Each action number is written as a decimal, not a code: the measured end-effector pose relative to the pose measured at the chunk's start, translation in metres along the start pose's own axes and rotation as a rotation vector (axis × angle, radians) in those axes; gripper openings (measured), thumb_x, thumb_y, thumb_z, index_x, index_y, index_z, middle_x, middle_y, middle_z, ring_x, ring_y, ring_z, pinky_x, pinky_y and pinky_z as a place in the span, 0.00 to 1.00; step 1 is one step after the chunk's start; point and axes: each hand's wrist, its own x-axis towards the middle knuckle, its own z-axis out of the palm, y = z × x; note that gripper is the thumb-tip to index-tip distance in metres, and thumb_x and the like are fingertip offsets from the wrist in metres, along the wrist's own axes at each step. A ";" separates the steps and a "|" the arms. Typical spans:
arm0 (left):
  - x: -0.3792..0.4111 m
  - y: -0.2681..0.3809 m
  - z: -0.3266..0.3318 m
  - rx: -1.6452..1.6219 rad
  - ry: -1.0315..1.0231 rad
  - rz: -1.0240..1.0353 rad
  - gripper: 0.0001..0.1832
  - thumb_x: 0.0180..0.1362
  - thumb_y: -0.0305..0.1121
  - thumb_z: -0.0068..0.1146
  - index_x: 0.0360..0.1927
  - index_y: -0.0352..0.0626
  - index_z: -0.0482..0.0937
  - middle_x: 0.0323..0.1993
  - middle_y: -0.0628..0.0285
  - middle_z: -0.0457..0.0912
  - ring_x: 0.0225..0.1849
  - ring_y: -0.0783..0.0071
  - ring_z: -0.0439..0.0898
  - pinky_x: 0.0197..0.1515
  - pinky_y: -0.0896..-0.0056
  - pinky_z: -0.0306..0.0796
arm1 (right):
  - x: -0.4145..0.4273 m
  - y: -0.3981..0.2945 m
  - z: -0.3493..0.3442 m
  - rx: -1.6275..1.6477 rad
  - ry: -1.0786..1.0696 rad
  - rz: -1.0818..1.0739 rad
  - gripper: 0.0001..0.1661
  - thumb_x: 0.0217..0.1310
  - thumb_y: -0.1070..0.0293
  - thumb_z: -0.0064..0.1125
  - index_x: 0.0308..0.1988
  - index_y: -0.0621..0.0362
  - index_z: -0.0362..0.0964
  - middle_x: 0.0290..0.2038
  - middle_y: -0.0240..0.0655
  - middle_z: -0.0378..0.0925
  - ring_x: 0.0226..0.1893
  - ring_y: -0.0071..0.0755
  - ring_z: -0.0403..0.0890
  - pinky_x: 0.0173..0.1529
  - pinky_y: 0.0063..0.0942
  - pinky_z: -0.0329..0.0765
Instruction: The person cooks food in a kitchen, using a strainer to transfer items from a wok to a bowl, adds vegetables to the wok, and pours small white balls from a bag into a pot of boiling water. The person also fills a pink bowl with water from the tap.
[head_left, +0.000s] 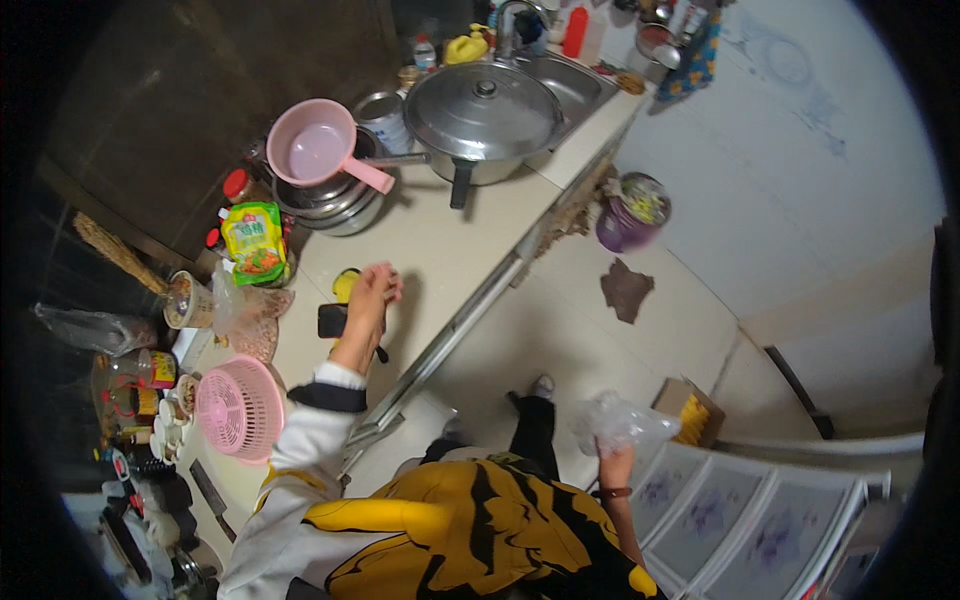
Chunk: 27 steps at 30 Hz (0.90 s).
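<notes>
My left hand (373, 291) is held out over the light-tiled counter (480, 225), fingers loosely apart and nothing visible in them. Partly hidden behind it lie a yellow object (345, 285) and a small dark rectangular object (331, 321); what they are is unclear. Low on the right, my right hand (616, 457) grips a crumpled clear plastic bag (626, 421) above the floor. The bag covers most of its fingers. Left of my left arm, a pink plastic colander (240, 409) rests on the counter beside a clear bag of pinkish grains or nuts (255, 334).
A lidded steel pan (484, 112) stands by the sink (570, 86). A pink dipper (315, 142) sits atop stacked pots. A cleaver (210, 499) lies at lower left. On the floor are a purple bucket (622, 225), a brown rag (627, 291) and a cardboard box (690, 412), near plastic drawers (739, 517).
</notes>
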 end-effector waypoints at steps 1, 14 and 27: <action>0.035 0.001 0.000 -0.073 0.165 0.078 0.15 0.64 0.44 0.51 0.44 0.44 0.71 0.35 0.64 0.76 0.36 0.72 0.76 0.40 0.71 0.72 | 0.015 0.019 -0.003 0.084 0.038 0.122 0.21 0.50 0.75 0.64 0.46 0.68 0.72 0.41 0.40 0.79 0.43 0.33 0.78 0.49 0.28 0.72; 0.227 0.078 -0.020 -0.519 0.187 -0.191 0.42 0.45 0.50 0.69 0.55 0.32 0.61 0.50 0.53 0.68 0.50 0.58 0.72 0.56 0.57 0.67 | 0.331 0.041 -0.101 -0.380 -0.105 -0.041 0.21 0.52 0.57 0.63 0.33 0.67 0.74 0.31 0.53 0.77 0.33 0.59 0.77 0.37 0.44 0.74; 0.262 0.113 0.069 -0.343 0.401 0.204 0.15 0.53 0.41 0.62 0.39 0.46 0.74 0.25 0.63 0.77 0.22 0.76 0.73 0.27 0.75 0.68 | 0.690 0.089 -0.053 -0.425 -0.233 0.259 0.27 0.46 0.52 0.69 0.31 0.69 0.73 0.26 0.50 0.78 0.26 0.49 0.79 0.33 0.40 0.75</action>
